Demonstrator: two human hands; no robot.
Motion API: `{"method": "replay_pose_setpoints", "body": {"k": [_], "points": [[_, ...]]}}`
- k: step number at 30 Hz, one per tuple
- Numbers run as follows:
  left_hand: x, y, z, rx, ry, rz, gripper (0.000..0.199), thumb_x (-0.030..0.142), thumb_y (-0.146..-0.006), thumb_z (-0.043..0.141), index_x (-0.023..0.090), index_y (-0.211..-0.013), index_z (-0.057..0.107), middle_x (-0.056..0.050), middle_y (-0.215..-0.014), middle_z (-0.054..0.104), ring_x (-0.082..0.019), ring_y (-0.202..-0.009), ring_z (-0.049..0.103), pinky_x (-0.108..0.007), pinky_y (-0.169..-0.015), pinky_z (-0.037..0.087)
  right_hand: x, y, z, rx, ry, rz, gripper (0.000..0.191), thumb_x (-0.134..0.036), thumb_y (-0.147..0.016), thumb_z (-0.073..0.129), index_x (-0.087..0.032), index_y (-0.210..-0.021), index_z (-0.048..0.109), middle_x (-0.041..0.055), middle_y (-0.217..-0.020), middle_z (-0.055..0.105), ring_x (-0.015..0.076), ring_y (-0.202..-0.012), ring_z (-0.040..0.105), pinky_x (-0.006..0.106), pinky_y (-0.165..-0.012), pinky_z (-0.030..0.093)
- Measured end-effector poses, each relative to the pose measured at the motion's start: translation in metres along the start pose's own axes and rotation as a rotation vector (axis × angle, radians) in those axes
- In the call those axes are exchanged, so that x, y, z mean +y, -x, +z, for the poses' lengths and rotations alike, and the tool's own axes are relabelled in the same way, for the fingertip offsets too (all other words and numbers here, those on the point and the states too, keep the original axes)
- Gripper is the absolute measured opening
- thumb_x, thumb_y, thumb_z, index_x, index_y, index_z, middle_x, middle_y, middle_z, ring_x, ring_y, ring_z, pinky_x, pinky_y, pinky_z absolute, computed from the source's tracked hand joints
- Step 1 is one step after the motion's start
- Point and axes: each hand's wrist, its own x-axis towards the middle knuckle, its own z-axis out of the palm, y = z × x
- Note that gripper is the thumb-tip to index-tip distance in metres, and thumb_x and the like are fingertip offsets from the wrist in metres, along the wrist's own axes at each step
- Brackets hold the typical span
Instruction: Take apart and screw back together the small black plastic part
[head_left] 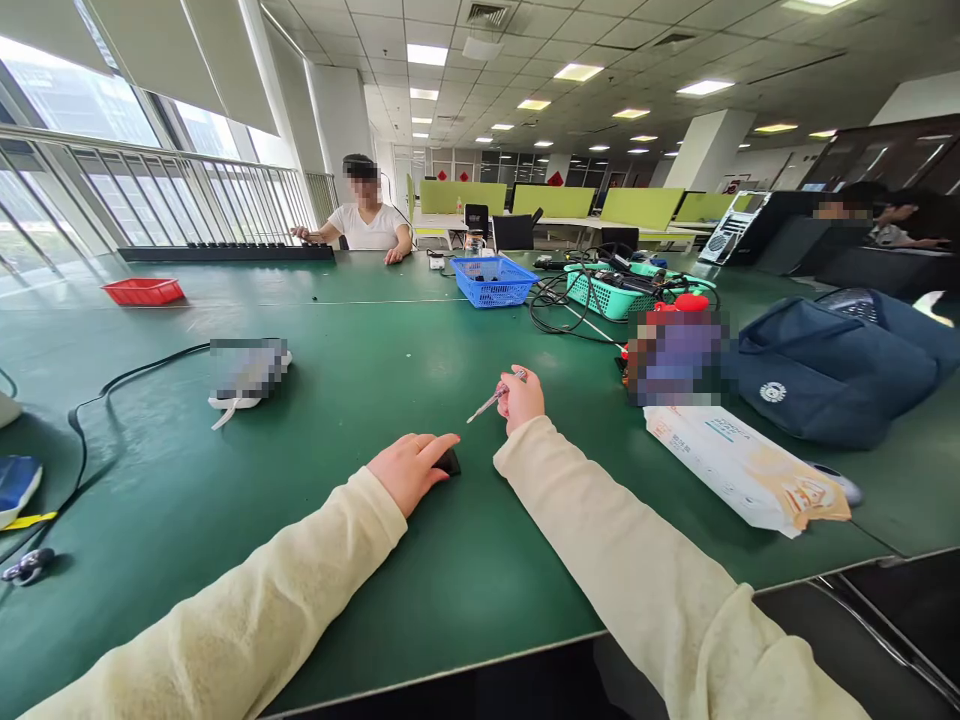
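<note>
My left hand rests on the green table, its fingers and thumb closed about a small flat black object. Most of that object is covered by the hand, so its kind cannot be made out. To the right and a little farther off, my right hand grips a slim screwdriver with a see-through handle. Its thin shaft slants down to the left. The tip is above and to the right of the black object, apart from it.
Farther back are a red tray, a blue basket and a green basket with black cables. A wipes pack and a dark blue bag lie at right. A person sits across the table.
</note>
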Motion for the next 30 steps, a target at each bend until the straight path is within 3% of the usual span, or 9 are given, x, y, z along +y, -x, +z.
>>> {"method": "replay_pose_setpoints", "body": {"k": [5,10,19,30], "points": [[-0.003,0.008,-0.004,0.041,0.094,-0.103,0.059,0.028,-0.079,0.065,0.028,-0.136,0.048,-0.008,-0.116,0.067,-0.027,-0.105,0.063,-0.043,-0.093,0.052,-0.007,0.017,0.013,-0.003,-0.036,0.136,0.038,-0.027,-0.071,0.064,-0.024,-0.104,0.044,-0.0103,-0.055,0.052,0.0056,-0.032,0.033,0.019,-0.032,0.023],[-0.007,0.009,-0.005,0.045,0.138,-0.186,0.056,0.029,-0.074,0.069,0.026,-0.128,0.054,-0.007,-0.103,0.070,-0.029,-0.103,0.062,-0.046,-0.093,0.051,-0.018,0.033,0.022,-0.121,-0.051,0.118,0.035,-0.028,-0.072,0.065,-0.024,-0.103,0.049,-0.0103,-0.055,0.053,0.0050,-0.034,0.034,0.018,-0.032,0.027],[-0.011,0.008,0.001,0.045,0.125,-0.157,0.056,0.030,-0.075,0.067,0.026,-0.130,0.054,-0.007,-0.102,0.071,-0.029,-0.102,0.061,-0.046,-0.093,0.050,-0.023,0.045,0.024,-0.213,0.072,-0.124,0.033,-0.032,-0.077,0.063,-0.026,-0.107,0.049,-0.0079,-0.065,0.055,0.0059,-0.041,0.043,0.019,-0.037,0.035],[0.001,0.005,-0.015,0.025,-0.058,-0.205,0.054,0.040,-0.075,0.070,0.020,-0.124,0.061,-0.013,-0.115,0.068,-0.033,-0.112,0.055,-0.051,-0.099,0.048,-0.024,0.061,0.025,-0.390,0.374,-0.471,0.035,-0.029,-0.089,0.055,-0.026,-0.123,0.046,-0.0019,-0.078,0.062,0.0101,-0.052,0.052,0.026,-0.053,0.046]]}}
